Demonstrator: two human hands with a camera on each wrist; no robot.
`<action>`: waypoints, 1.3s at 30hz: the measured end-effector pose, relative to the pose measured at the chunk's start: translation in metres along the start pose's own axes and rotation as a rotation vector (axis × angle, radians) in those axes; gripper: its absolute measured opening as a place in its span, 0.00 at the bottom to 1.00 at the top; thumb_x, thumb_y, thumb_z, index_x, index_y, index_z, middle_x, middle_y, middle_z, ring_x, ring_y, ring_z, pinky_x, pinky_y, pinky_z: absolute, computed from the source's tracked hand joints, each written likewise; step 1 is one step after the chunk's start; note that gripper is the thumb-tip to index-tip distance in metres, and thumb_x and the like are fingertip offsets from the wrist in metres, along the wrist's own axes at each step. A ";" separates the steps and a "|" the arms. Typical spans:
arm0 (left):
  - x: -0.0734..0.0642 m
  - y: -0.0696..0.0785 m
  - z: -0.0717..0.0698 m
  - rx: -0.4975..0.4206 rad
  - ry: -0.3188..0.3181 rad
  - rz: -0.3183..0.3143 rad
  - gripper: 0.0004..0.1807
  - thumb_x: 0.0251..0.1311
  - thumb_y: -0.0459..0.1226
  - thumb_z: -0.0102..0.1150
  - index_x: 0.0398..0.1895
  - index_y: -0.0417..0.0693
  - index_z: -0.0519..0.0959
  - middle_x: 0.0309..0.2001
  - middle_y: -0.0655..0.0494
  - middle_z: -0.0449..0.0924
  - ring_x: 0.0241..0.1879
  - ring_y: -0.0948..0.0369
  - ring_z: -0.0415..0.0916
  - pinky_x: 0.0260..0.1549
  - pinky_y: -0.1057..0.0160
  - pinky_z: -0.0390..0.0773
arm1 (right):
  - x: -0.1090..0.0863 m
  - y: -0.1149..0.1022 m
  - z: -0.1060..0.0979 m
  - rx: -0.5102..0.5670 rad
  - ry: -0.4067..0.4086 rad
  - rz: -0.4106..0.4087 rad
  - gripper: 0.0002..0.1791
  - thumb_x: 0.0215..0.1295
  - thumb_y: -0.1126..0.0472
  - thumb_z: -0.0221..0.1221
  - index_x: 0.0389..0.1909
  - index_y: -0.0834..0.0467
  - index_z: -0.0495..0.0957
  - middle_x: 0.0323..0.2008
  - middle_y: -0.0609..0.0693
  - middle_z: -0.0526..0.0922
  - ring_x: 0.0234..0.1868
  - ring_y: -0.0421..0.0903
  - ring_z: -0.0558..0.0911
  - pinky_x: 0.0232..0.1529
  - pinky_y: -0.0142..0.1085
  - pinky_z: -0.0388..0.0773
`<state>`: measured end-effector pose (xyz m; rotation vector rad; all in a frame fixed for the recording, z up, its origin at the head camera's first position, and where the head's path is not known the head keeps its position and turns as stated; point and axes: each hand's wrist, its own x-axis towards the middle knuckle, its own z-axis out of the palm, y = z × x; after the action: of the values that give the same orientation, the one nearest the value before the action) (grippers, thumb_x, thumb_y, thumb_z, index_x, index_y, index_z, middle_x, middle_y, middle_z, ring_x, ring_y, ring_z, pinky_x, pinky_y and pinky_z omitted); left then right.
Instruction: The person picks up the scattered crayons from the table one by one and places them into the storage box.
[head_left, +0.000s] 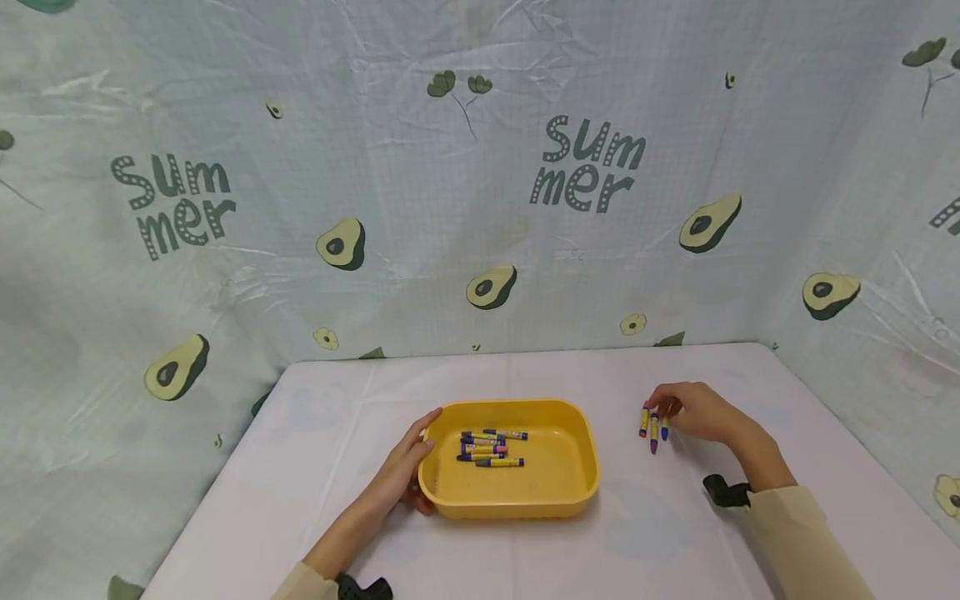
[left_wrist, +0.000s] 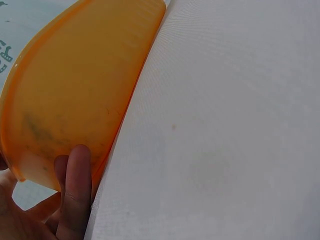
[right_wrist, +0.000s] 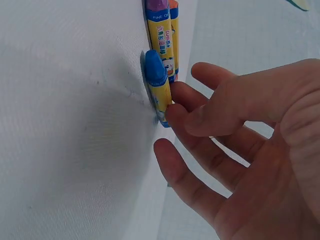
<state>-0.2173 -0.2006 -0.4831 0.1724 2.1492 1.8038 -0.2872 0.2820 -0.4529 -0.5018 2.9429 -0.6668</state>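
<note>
My left hand [head_left: 401, 471] holds the left side of a yellow plastic tray [head_left: 551, 467], thumb at the rim and other fingers against the outer wall. Several crayons [head_left: 491, 450] with yellow wrappers lie in the tray's left half. On the table to the right, a purple crayon [head_left: 654, 435], an orange crayon [head_left: 643, 422] and a blue crayon [right_wrist: 157, 80] lie close together. My right hand [head_left: 697, 411] is over their far ends. In the right wrist view its loosely bent fingertips [right_wrist: 175, 117] reach the blue crayon's wrapped end without closing round it.
A white cloth covers the table [head_left: 645, 533]. Behind and beside it hangs a pale curtain [head_left: 420, 208] printed with avocados and lettering. Both wrists wear a black camera mount [head_left: 726, 492].
</note>
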 end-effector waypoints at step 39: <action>0.000 0.001 0.001 -0.005 -0.004 0.003 0.24 0.73 0.53 0.38 0.70 0.83 0.54 0.55 0.38 0.70 0.23 0.55 0.80 0.18 0.52 0.84 | -0.010 0.002 -0.005 -0.013 -0.024 0.017 0.12 0.50 0.74 0.61 0.32 0.54 0.79 0.31 0.46 0.80 0.34 0.44 0.75 0.39 0.39 0.79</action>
<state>-0.2176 -0.1996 -0.4826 0.1783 2.1419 1.8091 -0.2794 0.2888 -0.4494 -0.4822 2.9272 -0.6363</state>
